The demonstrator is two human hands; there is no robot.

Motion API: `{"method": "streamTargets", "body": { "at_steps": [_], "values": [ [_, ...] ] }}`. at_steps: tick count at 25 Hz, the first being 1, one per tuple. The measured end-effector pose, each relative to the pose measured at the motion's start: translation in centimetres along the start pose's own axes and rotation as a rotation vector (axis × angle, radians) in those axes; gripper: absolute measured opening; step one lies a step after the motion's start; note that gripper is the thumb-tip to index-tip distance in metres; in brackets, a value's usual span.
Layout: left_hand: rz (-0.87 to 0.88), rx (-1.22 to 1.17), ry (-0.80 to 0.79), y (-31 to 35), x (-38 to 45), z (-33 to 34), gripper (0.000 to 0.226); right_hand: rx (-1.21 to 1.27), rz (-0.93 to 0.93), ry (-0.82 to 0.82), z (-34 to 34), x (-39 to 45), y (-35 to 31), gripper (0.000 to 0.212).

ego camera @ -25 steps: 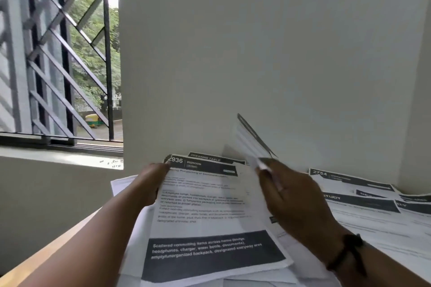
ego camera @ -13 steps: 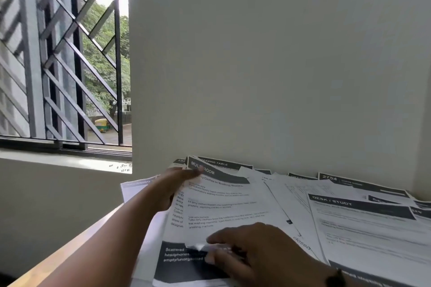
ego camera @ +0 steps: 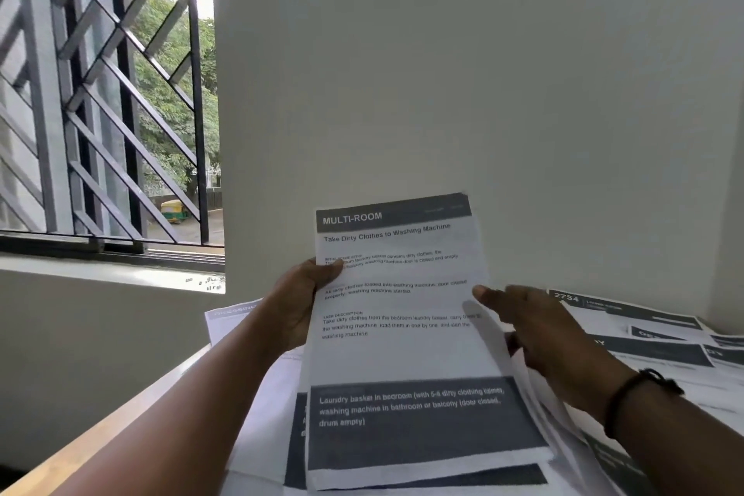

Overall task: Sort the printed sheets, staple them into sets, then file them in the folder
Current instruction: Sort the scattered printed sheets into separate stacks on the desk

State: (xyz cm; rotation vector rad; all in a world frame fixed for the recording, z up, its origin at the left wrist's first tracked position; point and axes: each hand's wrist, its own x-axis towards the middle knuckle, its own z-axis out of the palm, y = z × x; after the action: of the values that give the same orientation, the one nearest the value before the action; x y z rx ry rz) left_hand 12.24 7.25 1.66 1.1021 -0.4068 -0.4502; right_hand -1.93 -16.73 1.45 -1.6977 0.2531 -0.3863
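Two hands are working a printed sheet headed "MULTI-ROOM" (ego camera: 396, 318), which is being held raised and tilted toward the camera above the table (ego camera: 92, 451). The left hand (ego camera: 300, 308) is gripping the sheet at its left edge, with the thumb lying over the printed face and the fingers hidden behind the paper. The right hand (ego camera: 541, 338) is reaching in at the sheet's right edge with its fingers extended and close together; the fingertips are at the edge, but actual contact cannot be confirmed. A dark wristband (ego camera: 632, 395) is sitting on the right wrist.

Below the raised sheet, a sheet with a dark lower band (ego camera: 422, 475) is lying on the table, partly covered. More loose printed sheets (ego camera: 644, 338) are lying spread and overlapping across the table to the right, one of them numbered "2754". At the left, another sheet (ego camera: 231, 314) is projecting from behind the left forearm.

The table is standing against a plain white wall (ego camera: 443, 72). A window with a metal grille (ego camera: 100, 93) is occupying the upper left, with trees visible outside.
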Motion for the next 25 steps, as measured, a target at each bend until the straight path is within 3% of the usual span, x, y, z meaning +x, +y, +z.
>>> {"method": "streamTargets", "body": {
  "at_steps": [3,4,6,7,9,10,11,12,13,14,15,18,21,23,25],
  "values": [
    [-0.034,-0.023,-0.035,0.1,-0.1,0.1,0.031,0.198,0.021,-0.144,0.6,0.3,0.7,0.020],
    [-0.040,-0.039,-0.020,0.2,0.1,-0.1,0.037,0.258,0.004,-0.106,0.6,0.4,0.4,0.019],
    [-0.009,0.096,0.157,0.3,0.9,-1.2,0.051,0.454,-0.040,0.021,-0.4,1.4,0.0,0.015],
    [0.008,0.328,0.299,0.1,1.1,-1.9,0.053,0.557,-0.043,0.077,-1.3,1.7,-0.4,0.018],
    [-0.028,1.056,0.504,-0.3,1.3,-3.2,0.052,0.654,-0.015,0.175,-3.8,3.1,-0.5,0.076],
    [-0.084,1.378,0.524,-0.5,1.2,-3.6,0.052,0.615,0.012,0.238,-4.7,3.6,0.0,0.099],
    [-0.162,1.553,0.521,-0.7,1.0,-3.7,0.054,0.559,0.032,0.273,-5.8,4.3,0.6,0.096],
    [-0.223,1.613,0.513,-0.7,0.7,-3.8,0.060,0.481,0.054,0.281,-6.3,4.6,0.9,0.068],
    [-0.263,1.610,0.500,-0.7,0.7,-3.8,0.068,0.407,0.077,0.288,-6.2,4.4,0.9,0.033],
    [-0.278,1.599,0.491,-0.6,0.5,-3.7,0.077,0.293,0.088,0.317,-6.2,4.6,1.3,0.015],
    [-0.295,1.591,0.497,-0.7,0.4,-3.5,0.083,0.198,0.103,0.362,-6.3,5.1,1.9,0.015],
    [-0.247,1.662,0.573,-1.0,1.0,-3.4,0.093,0.246,0.101,0.403,-6.4,5.6,2.9,0.012],
    [-0.182,1.596,0.402,-1.8,1.9,-3.2,0.100,0.147,0.109,0.411,-6.3,5.4,2.7,0.020],
    [-0.201,1.543,0.304,-2.0,1.4,-1.9,0.084,-0.034,0.090,0.398,-6.2,5.2,3.0,0.022],
    [-0.235,1.452,0.330,-2.0,1.2,-1.2,0.064,-0.326,0.035,0.340,-6.0,5.1,3.8,0.022]
  ]
}}
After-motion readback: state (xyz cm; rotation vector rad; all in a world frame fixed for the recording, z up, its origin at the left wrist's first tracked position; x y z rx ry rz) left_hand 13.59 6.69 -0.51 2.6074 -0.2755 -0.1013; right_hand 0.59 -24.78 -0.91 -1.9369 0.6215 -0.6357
